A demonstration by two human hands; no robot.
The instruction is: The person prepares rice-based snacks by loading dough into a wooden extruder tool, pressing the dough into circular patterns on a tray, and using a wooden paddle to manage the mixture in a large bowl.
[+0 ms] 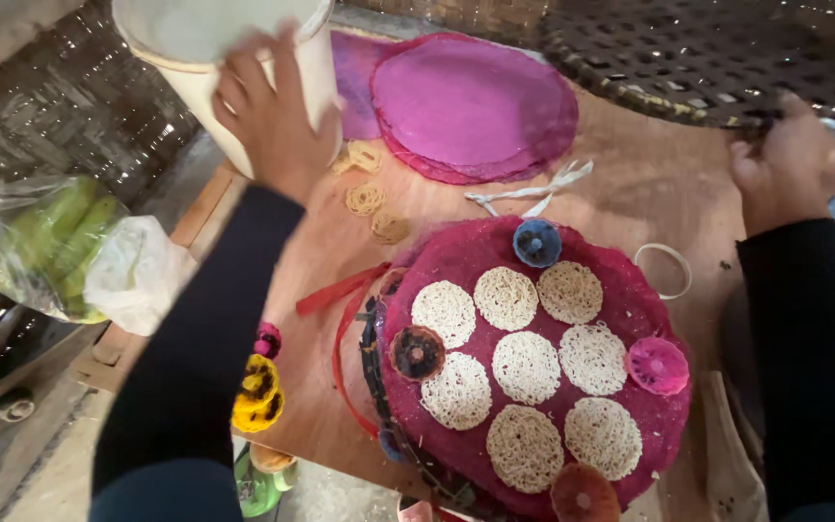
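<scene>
My left hand (268,111) rests against the side of a large white bucket (215,48) at the top left and grips it. My right hand (792,164) holds the rim of a dark woven bamboo tray (707,58) at the top right. Between my arms, on a wooden board (649,184), lies a round magenta mat (533,362) carrying several pale noodle discs (526,367) and small coloured discs, one blue (537,242) and one pink (657,365). A stack of plain magenta rounds (471,101) lies behind it.
A clear plastic bag of green bananas (55,246) sits at the left. Loose noodle discs (367,198), white strips (533,188), a white ring (664,269) and red strips (340,290) lie on the board. Yellow and pink pieces (258,387) hang at its front edge.
</scene>
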